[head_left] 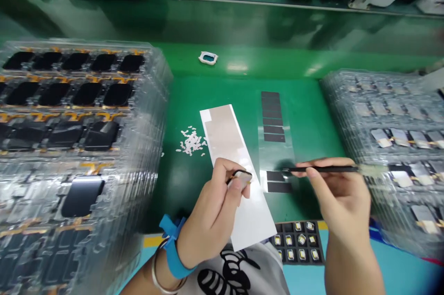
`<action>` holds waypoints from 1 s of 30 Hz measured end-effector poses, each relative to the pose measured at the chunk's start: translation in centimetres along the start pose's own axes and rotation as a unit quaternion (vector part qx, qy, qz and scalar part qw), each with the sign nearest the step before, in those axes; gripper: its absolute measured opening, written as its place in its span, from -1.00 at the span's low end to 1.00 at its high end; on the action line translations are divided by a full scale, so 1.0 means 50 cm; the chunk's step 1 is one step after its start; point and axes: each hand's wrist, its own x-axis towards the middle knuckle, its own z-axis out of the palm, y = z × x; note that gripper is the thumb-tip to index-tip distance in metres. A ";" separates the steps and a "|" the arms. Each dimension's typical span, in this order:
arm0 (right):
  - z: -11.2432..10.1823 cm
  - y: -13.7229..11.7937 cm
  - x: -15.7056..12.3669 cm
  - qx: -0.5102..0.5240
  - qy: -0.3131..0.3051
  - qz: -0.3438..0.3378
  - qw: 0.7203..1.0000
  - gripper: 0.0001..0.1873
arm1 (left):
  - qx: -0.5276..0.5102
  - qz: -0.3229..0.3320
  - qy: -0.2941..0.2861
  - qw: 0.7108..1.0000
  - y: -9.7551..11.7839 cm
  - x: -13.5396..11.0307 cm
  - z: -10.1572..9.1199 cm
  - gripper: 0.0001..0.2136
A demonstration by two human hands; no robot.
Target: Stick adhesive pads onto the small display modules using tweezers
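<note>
My left grip (211, 214) is shut tight on a small dark piece (239, 178) with a shiny rim, held just over a long white sheet (251, 214). My right grip (342, 195) pinches thin black tweezers (322, 169), and their tip sits right by dark strips on a clear film (275, 156). A tall stack of clear trays (79, 101) stands on my left, and a second stack of trays (381, 147) stands very near my right hand. There is open green bench (305, 101) beside the white sheet — a small heap of white bits (190, 141) lies there. The sheet's near end pokes past the bench's green edge — a black tray of small parts (296, 242) sits just beside it.
</note>
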 end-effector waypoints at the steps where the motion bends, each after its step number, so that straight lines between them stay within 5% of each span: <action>1: -0.005 0.002 -0.001 0.002 -0.011 0.004 1.000 -0.87 | 0.035 0.002 -0.020 0.999 0.004 0.002 0.005 -0.82; 9: -0.025 0.013 -0.006 0.012 -0.014 -0.003 1.000 -0.85 | 0.201 0.008 -0.117 0.973 0.001 0.027 0.062 -0.83; 30: -0.022 0.012 -0.008 0.002 -0.016 0.012 1.000 -0.84 | 0.206 0.015 -0.113 0.972 -0.007 0.035 0.065 -0.78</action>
